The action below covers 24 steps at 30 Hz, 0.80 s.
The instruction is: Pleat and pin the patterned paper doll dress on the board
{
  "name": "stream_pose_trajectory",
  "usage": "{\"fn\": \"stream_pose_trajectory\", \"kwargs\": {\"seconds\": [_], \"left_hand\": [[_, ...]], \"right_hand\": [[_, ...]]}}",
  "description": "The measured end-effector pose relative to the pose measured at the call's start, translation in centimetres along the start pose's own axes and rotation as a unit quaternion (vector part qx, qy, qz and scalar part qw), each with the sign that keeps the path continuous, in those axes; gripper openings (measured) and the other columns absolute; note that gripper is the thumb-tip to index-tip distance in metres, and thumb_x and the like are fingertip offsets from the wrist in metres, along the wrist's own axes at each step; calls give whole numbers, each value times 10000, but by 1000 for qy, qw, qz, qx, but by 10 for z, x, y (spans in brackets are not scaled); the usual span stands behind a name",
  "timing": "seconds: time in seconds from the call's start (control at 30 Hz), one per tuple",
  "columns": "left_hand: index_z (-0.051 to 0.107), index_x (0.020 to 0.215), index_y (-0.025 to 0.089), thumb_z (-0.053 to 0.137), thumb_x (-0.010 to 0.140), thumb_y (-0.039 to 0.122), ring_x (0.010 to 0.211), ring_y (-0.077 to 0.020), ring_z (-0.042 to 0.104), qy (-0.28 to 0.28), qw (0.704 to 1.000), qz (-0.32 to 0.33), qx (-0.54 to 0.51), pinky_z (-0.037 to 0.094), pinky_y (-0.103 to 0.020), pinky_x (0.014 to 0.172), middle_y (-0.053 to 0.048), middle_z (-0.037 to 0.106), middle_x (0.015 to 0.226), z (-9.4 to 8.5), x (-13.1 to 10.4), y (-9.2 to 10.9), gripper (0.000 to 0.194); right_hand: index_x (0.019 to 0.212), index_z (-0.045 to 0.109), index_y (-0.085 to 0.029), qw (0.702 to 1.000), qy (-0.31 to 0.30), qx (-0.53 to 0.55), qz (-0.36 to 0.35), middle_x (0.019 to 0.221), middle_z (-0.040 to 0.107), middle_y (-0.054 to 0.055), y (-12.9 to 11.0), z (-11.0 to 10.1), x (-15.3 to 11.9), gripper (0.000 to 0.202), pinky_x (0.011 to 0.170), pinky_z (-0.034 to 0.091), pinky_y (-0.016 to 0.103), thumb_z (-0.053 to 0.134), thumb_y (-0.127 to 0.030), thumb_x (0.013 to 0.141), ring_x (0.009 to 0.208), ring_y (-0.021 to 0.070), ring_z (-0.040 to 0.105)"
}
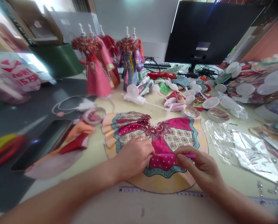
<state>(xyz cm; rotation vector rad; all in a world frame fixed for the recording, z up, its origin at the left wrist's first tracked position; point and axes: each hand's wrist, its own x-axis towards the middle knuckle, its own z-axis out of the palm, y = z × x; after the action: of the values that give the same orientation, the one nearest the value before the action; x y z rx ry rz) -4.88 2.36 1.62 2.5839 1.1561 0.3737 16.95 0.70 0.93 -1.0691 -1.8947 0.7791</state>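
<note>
A round piece of printed fabric (161, 146), magenta and cream with a teal wavy border, lies spread on the table, gathered at its upper left. My left hand (135, 155) rests on it, fingers curled and pinched together; what they hold, if anything, is hidden. Between the thumb and fingers of my right hand (199, 168) is a slim pink pen-like tool (167, 155), held level just above the fabric. Its narrow tip points left and ends close to my left fingertips. Small pale dots show on the magenta part below the tool.
Doll-sized dresses (98, 71) on white stands are at the back left. White stands with clothing (139, 99) lie heaped behind the fabric. A ruler (192, 193) runs along the front. Left are a phone (43, 144) and scissors (7, 146); right, clear plastic bags (220, 140). A monitor (209, 31) stands behind.
</note>
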Motion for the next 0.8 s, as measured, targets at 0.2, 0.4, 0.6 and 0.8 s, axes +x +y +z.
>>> {"fn": "stream_pose_trajectory", "kwargs": {"seconds": [0.2, 0.4, 0.6, 0.8], "left_hand": [[555, 749, 162, 421, 858, 138, 742, -155, 475, -7, 1000, -6, -3, 354, -326, 725, -5, 565, 770, 1, 1, -1, 174], [550, 736, 161, 412, 855, 138, 737, -156, 478, -8, 1000, -6, -1, 362, -323, 719, -8, 567, 765, 1, 0, 0, 184], [544, 719, 159, 412, 852, 131, 717, -152, 479, -5, 1000, -5, 3, 366, -313, 702, -11, 566, 749, 0, 0, 1, 191], [575, 783, 172, 415, 858, 132, 745, -164, 485, -1, 1000, 7, 14, 369, -324, 719, -11, 576, 783, 1, -1, 0, 181]], "right_hand": [[847, 591, -210, 1000, -16, 18, 16, 631, 583, -27, 1, 1, 2, 91, 498, 458, 170, 503, -222, 862, 567, 83, 568], [829, 594, -206, 999, -11, 3, 30, 612, 577, -28, 1, 0, 1, 97, 478, 448, 172, 508, -241, 857, 547, 85, 557], [826, 590, -199, 1000, -9, -3, 29, 613, 579, -24, 2, 0, 1, 102, 484, 450, 183, 504, -245, 858, 550, 92, 556], [816, 591, -194, 1000, -5, -14, 23, 609, 581, -16, 1, 1, 2, 112, 477, 447, 199, 504, -254, 855, 538, 101, 553]]}}
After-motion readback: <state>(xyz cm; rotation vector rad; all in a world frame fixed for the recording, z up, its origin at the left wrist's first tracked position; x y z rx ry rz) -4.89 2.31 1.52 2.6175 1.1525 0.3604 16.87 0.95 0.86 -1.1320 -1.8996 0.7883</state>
